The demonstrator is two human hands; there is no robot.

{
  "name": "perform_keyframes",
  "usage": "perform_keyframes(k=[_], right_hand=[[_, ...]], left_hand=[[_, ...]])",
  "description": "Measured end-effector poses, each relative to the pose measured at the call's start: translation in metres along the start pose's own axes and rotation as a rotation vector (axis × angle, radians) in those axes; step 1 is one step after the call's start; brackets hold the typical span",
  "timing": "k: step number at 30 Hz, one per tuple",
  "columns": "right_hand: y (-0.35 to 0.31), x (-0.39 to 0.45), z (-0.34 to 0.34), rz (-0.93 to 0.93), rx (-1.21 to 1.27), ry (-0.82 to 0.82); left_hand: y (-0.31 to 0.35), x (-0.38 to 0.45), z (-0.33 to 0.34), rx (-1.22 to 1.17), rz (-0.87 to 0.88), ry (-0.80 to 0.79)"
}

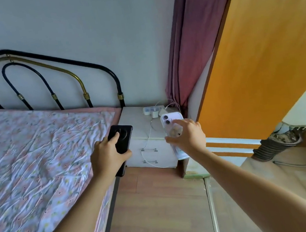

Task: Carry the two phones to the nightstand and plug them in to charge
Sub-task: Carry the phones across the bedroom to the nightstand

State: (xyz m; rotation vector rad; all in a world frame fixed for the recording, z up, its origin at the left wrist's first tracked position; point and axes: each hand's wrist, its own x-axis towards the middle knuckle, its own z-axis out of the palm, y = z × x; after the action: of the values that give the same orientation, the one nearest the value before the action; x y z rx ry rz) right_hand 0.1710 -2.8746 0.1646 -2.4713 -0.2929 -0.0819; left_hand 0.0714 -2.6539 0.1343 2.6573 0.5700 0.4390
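My left hand (108,156) grips a black phone (122,138), back side up, held in the air over the corner of the bed and the left edge of the white nightstand (137,126). My right hand (188,136) holds a pale lilac phone (170,120) with two camera lenses, back side up, above the nightstand's right front part. On the nightstand's far side lies a white power strip (152,109) with a white charger plug (155,114). A white cable (148,136) runs from it over the front edge and down past the drawers.
The bed with a floral sheet (34,154) and a black and brass metal headboard (61,74) fills the left. A purple curtain (193,49) hangs behind the nightstand. An orange door (269,57) stands at the right. Wooden floor (158,205) lies below.
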Motion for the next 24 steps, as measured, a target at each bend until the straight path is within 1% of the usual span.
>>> perform_keyframes(k=[5,10,18,24], right_hand=[[-0.008,0.063,0.022,-0.033,-0.002,-0.064],[-0.014,0.12,0.056,-0.048,0.009,-0.13],[-0.014,0.218,0.111,0.043,0.014,-0.178],[-0.003,0.281,0.146,0.133,0.013,-0.192]], left_hand=[[-0.009,0.04,0.021,0.018,-0.056,-0.003],[-0.03,0.095,0.048,0.002,-0.152,-0.006],[-0.053,0.207,0.108,-0.038,-0.196,-0.096],[-0.058,0.272,0.152,-0.057,-0.169,-0.188]])
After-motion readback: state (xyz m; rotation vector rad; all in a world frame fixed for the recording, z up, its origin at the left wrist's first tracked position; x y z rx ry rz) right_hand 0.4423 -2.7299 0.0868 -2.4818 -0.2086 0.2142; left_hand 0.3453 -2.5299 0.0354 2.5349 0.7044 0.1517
